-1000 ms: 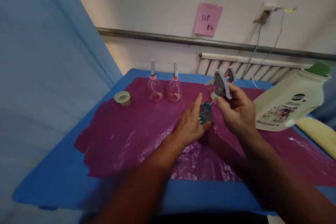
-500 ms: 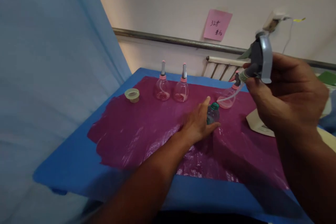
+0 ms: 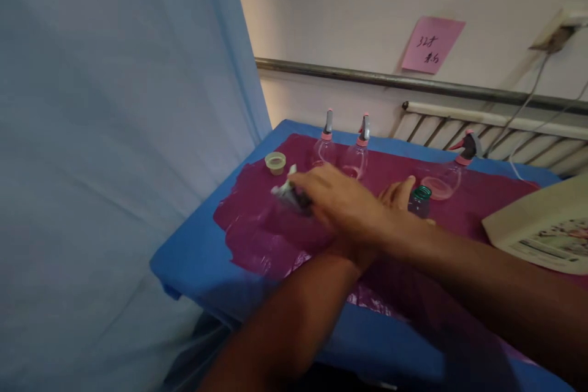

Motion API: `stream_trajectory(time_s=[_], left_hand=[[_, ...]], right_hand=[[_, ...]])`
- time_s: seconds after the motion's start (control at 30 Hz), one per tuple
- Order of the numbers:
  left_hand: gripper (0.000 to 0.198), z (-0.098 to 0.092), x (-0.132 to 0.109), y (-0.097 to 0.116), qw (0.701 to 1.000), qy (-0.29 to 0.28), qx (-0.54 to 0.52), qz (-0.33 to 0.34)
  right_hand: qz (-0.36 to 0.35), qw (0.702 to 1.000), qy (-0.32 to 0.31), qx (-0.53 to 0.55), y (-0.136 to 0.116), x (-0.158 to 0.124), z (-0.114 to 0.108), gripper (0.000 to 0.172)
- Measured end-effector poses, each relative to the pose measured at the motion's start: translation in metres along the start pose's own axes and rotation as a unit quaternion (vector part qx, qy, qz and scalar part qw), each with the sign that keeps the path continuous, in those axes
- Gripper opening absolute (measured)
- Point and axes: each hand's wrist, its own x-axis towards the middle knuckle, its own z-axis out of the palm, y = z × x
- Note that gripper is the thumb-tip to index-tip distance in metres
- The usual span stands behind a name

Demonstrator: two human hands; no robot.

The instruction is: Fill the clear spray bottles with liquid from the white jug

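Observation:
My right hand (image 3: pixel 342 203) reaches across to the left, over my left forearm, with its fingers closed round a grey trigger spray head (image 3: pixel 289 194) held low over the magenta plastic sheet (image 3: pixel 257 226). My left hand (image 3: pixel 399 195) is mostly hidden behind the right arm; its thumb and fingers rest against a small open-necked teal bottle (image 3: pixel 419 201) standing upright on the sheet. Three clear bottles with pink collars and spray tops stand at the back: two side by side (image 3: pixel 342 156) and one further right (image 3: pixel 443 179).
A pale green cap (image 3: pixel 275 162) lies at the sheet's back left corner. A large white jug (image 3: pixel 542 226) lies on its side at the right. The blue table (image 3: pixel 193 257) ends close on the left beside a blue curtain (image 3: pixel 114 135). A radiator and rail run behind.
My right hand carried the spray head from high on the right, down and across to the left side of the sheet. The view swung left. My left hand stayed on the teal bottle.

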Motion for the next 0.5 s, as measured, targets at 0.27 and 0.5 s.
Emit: stream_trajectory(time_s=[0.27, 0.5], left_hand=[[0.100, -0.014, -0.001, 0.001, 0.991, -0.083, -0.082, -0.058], [0.098, -0.015, -0.001, -0.001, 0.992, -0.094, -0.076, -0.030]], right_hand=[[-0.100, 0.971, -0.198, -0.088, -0.019, 0.053, 0.066, 0.036], [-0.072, 0.971, -0.217, -0.072, -0.019, 0.045, 0.082, 0.033]])
